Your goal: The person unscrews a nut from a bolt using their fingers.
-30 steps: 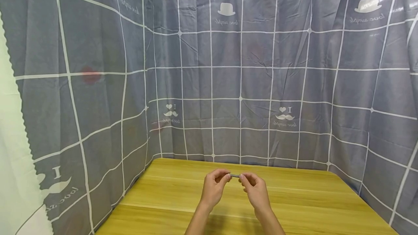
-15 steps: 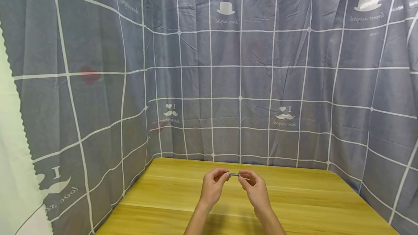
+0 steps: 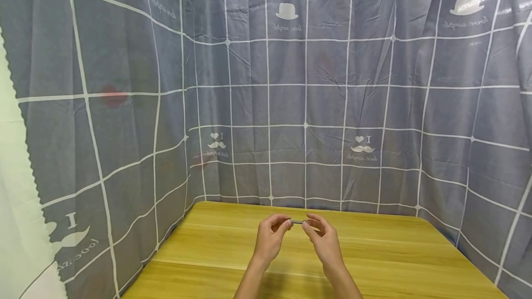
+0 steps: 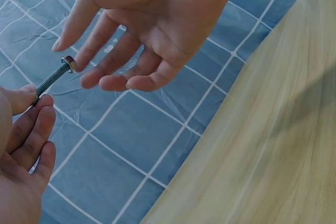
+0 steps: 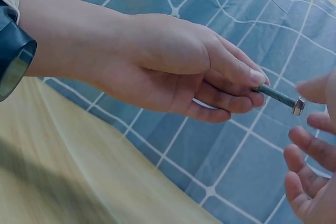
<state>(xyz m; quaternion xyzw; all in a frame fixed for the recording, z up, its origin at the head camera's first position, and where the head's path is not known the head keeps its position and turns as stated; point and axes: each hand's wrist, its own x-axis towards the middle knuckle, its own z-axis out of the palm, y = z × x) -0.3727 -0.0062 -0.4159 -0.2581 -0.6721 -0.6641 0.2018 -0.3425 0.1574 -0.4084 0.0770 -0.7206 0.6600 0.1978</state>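
Note:
My left hand (image 3: 268, 240) pinches one end of a small metal bolt (image 3: 297, 222) between thumb and fingers, above the table. In the left wrist view the bolt (image 4: 51, 80) shows a threaded shank and a shiny flanged hexagonal end; whether that is a head or a nut I cannot tell. Around that end my right hand (image 3: 326, 242) holds its thumb and index finger spread apart. Its other fingers are loosely bent, as the right wrist view shows of the right hand (image 5: 315, 166). The bolt's gripped end is hidden by the left fingertips.
A wood-grain table (image 3: 395, 253) lies under the hands. Grey curtains (image 3: 332, 105) with white grid lines stand behind it and on both sides. A pale cloth edge (image 3: 16, 174) hangs at the far left. A dark device (image 5: 16, 56) sits on the left wrist.
One second ago the right fingers pinched the bolt's right end; now they are spread off it. The left hand keeps its hold, and both hands stay in nearly the same place.

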